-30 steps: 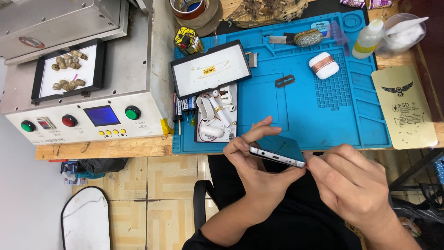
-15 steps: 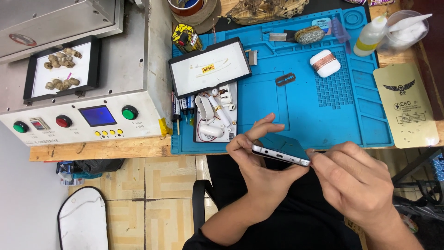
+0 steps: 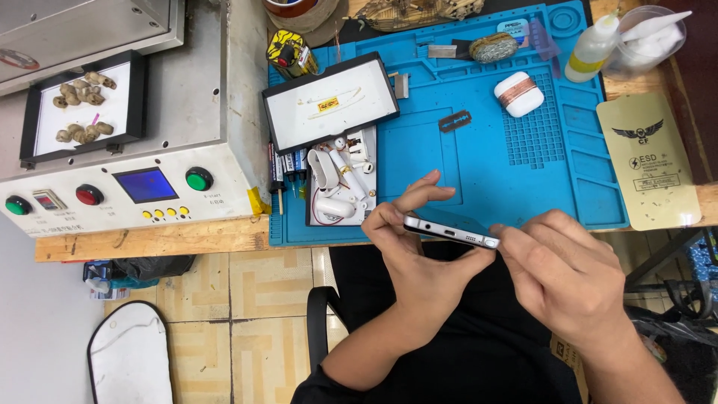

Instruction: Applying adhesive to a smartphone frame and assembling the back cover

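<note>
One smartphone [image 3: 451, 231], seen edge-on with its silver frame toward the camera, is held over the near edge of the single blue work mat [image 3: 486, 157]; the left hand [image 3: 419, 258] pinches its left end between thumb and curled fingers, the forefinger raised above it; the right hand [image 3: 565, 273] is closed at its right corner, fingertips pressed to the frame. On the mat lie one razor blade [image 3: 454, 120] and one white earbud case [image 3: 518, 93]; left of the mat stands one grey machine [image 3: 112, 150] bearing three round buttons, two green and one red.
</note>
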